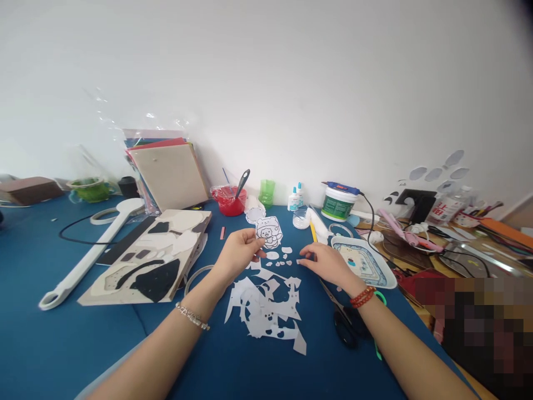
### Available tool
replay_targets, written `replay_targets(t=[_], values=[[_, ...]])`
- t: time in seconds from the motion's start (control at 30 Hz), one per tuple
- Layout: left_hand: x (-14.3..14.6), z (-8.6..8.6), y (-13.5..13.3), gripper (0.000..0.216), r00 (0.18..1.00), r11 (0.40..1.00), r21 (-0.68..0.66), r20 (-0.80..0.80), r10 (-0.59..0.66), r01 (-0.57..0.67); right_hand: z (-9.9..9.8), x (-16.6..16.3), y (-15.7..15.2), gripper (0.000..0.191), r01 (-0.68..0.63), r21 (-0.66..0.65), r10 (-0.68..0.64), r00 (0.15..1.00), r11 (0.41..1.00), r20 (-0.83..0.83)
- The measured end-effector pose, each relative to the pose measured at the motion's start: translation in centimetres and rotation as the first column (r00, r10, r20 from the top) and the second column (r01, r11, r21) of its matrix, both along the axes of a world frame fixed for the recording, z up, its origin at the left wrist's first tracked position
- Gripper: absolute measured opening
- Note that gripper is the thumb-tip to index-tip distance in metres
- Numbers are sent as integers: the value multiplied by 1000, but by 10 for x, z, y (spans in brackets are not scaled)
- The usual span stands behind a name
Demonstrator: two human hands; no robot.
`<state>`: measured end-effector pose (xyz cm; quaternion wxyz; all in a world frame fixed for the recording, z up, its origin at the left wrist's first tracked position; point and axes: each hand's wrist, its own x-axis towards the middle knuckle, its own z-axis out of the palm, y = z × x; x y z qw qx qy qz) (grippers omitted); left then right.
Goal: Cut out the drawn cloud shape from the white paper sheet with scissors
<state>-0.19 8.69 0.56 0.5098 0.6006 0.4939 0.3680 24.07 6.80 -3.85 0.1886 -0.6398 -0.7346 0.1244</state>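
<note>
My left hand (238, 255) pinches a small paper cutout of a cartoon bear (268, 233) and holds it upright above the blue table (50, 339). My right hand (328, 265) rests low on the table, its fingertips closed on a tiny white paper piece (299, 261). Several small white cut pieces (278, 257) lie between the two hands. A pile of white paper offcuts (266, 308) lies just in front of my wrists. Black scissors (345, 322) lie under my right forearm.
A board with black and beige cut shapes (145, 266) and a long white tool (87, 255) lie at left. At the back stand a red bowl (229, 201), a green cup (266, 193), glue bottles (295, 197) and a white tub (338, 203). A patterned tray (366, 264) sits at right.
</note>
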Motion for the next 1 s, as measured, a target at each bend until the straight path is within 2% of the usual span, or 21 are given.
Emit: replay_targets(t=[0.2,0.37,0.6,0.7,1.0], values=[[4,7,-10,16,999,999,-19,30,-43,43,-3,-5,1,13,59,-89,-54,997,994,57],[7,7,-15,8,993,995,-53,86,-82,87,0,-9,1,16,76,-167,-67,996,983,57],[7,4,-15,7,984,990,-51,129,-124,131,-2,-9,1,16,87,-171,-87,996,981,9],[7,4,-16,7,983,990,-49,134,-124,131,0,-9,0,21,100,-170,-97,995,980,26],[8,9,-21,6,987,990,-45,104,-125,130,4,-13,0,19,114,-229,-93,991,967,100]])
